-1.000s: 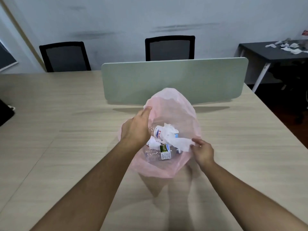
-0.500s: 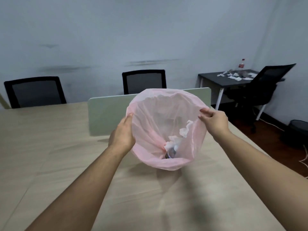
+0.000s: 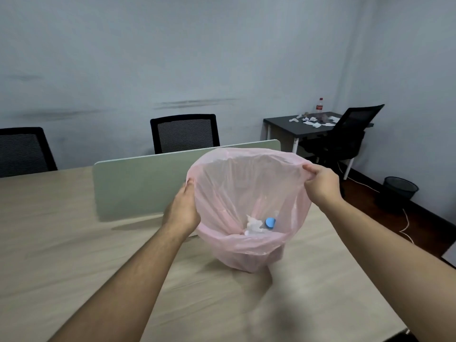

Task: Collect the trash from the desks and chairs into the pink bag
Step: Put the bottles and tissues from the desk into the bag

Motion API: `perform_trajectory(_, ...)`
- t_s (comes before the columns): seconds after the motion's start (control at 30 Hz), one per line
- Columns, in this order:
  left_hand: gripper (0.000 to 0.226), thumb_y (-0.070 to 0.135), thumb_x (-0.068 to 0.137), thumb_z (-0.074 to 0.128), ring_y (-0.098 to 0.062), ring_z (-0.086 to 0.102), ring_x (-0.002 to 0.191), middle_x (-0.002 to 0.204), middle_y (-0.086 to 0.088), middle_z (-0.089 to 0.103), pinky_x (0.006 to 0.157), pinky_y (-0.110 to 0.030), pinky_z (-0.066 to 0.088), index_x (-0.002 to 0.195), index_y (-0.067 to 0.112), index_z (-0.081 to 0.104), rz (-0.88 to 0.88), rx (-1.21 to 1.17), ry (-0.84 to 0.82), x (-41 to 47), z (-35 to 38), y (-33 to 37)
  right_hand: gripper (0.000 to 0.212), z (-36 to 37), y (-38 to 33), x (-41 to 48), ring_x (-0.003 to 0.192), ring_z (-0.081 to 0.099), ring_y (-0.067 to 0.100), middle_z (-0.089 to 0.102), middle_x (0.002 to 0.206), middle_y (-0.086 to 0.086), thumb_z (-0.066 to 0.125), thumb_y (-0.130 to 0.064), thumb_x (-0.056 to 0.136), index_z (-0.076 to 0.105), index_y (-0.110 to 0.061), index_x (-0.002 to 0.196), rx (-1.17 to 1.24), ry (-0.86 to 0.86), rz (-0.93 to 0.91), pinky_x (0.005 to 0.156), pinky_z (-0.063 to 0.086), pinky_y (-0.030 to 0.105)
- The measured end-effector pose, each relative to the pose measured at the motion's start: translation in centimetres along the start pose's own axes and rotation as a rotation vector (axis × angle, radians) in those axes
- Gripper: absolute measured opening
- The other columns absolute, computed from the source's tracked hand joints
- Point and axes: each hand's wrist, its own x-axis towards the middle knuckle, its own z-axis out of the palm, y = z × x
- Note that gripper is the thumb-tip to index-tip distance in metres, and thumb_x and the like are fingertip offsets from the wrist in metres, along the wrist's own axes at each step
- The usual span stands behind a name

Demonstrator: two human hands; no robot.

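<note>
The pink bag (image 3: 249, 183) hangs open above the light wooden desk (image 3: 74, 243), its mouth stretched wide. My left hand (image 3: 182, 213) grips the bag's left rim and my right hand (image 3: 320, 183) pinches the right rim. Deep inside lie crumpled white paper (image 3: 253, 225) and a bottle with a blue cap (image 3: 270, 222). Far right, a black desk (image 3: 283, 124) carries scattered white paper scraps (image 3: 315, 122) and a red-labelled bottle (image 3: 319, 108).
A pale green divider panel (image 3: 138, 183) stands across the wooden desk behind the bag. Two black mesh chairs (image 3: 185, 132) sit beyond it, a third chair (image 3: 350, 134) at the black desk. A black waste bin (image 3: 399, 191) and a white cable (image 3: 407, 223) are on the floor at right.
I lifted the bag off the desk and pulled its mouth wide with both hands. The trash slid to the bottom. My view swung up and to the right.
</note>
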Motion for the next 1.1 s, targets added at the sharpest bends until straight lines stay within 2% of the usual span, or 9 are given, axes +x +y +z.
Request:
perform_trajectory(0.13,0.086,-0.009,0.081,0.040,-0.023,0.037,0.137,0.160,0.006,0.013,0.102,-0.035,0.040,0.153,0.023,0.006,-0.022,-0.049,0.079,0.8,-0.1,2.3,0.050,-1.2,0.8,1.5,0.122,0.053,0.025,0.057,0.134,0.007,0.042,0.009,0.086,0.059,-0.011,0.129,0.068,-0.002,-0.056,0.107,0.043,0.036)
perform_trajectory(0.3,0.092,-0.010,0.079,0.040,-0.026,0.049,0.125,0.161,0.013,0.006,0.088,-0.037,0.049,0.153,0.030,0.002,-0.005,-0.032,0.152,-0.1,0.4,4.1,0.049,-1.3,3.1,1.9,0.125,0.051,0.020,0.057,0.134,0.004,0.046,0.012,0.086,0.060,-0.010,0.127,0.087,-0.037,-0.084,0.108,0.036,0.023)
perform_trajectory(0.4,0.097,-0.011,0.077,0.041,-0.032,0.057,0.109,0.160,0.014,0.006,0.074,-0.039,0.051,0.152,0.034,-0.001,0.026,0.057,0.091,-2.3,2.7,4.3,0.050,-0.4,6.3,0.5,0.126,0.051,0.022,0.058,0.133,0.006,0.044,0.015,0.084,0.062,-0.007,0.125,0.051,-0.071,-0.086,0.105,0.031,0.017)
perform_trajectory(0.5,0.095,-0.010,0.078,0.042,-0.034,0.059,0.095,0.160,0.005,0.011,0.063,-0.035,0.044,0.153,0.031,0.000,0.045,0.137,-0.023,-5.1,5.5,4.1,0.055,1.0,9.6,-1.6,0.127,0.051,0.024,0.058,0.133,0.009,0.041,0.020,0.080,0.062,-0.005,0.124,0.005,-0.131,-0.086,0.106,0.028,0.017)
perform_trajectory(0.63,0.095,-0.003,0.078,0.045,-0.032,0.060,0.085,0.161,0.003,0.005,0.060,-0.033,0.041,0.152,0.035,-0.002,0.051,0.233,-0.131,-8.0,7.9,4.1,0.069,2.2,13.4,-4.0,0.129,0.048,0.028,0.054,0.137,0.008,0.037,0.022,0.069,0.063,-0.011,0.123,-0.095,-0.220,-0.061,0.109,0.029,0.020)
perform_trajectory(0.77,0.095,0.001,0.079,0.047,-0.028,0.053,0.072,0.161,0.001,0.001,0.058,-0.031,0.036,0.151,0.034,-0.004,0.068,0.279,-0.188,-9.4,8.5,4.7,0.068,1.8,14.5,-5.4,0.127,0.046,0.030,0.049,0.141,0.006,0.037,0.017,0.071,0.063,-0.017,0.124,-0.145,-0.258,-0.036,0.107,0.040,0.035)
perform_trajectory(0.83,0.096,0.002,0.080,0.047,-0.025,0.048,0.067,0.161,0.002,-0.002,0.056,-0.031,0.037,0.150,0.038,-0.008,0.097,0.324,-0.203,-9.7,8.6,5.2,0.066,1.2,14.3,-6.0,0.126,0.046,0.031,0.045,0.144,0.004,0.040,0.013,0.074,0.063,-0.021,0.125,-0.187,-0.262,-0.025,0.103,0.043,0.035)
perform_trajectory(1.0,0.102,0.015,0.079,0.056,-0.025,0.062,0.076,0.161,-0.005,-0.007,0.053,-0.028,0.040,0.144,0.051,-0.013,0.215,0.396,-0.181,-10.7,7.5,6.3,0.055,-1.2,13.5,-8.2,0.131,0.041,0.027,0.020,0.158,-0.001,0.051,-0.002,0.085,0.057,-0.033,0.129,-0.267,-0.295,0.015,0.102,0.043,0.033)
perform_trajectory(1.1,0.095,0.029,0.077,0.060,-0.023,0.059,0.065,0.160,-0.012,0.000,0.045,-0.023,0.033,0.146,0.052,-0.001,0.310,0.433,-0.091,-11.6,6.7,5.9,0.049,-2.9,13.1,-10.1,0.134,0.040,0.025,0.012,0.160,-0.002,0.056,-0.011,0.089,0.055,-0.036,0.131,-0.273,-0.265,0.041,0.101,0.041,0.031)
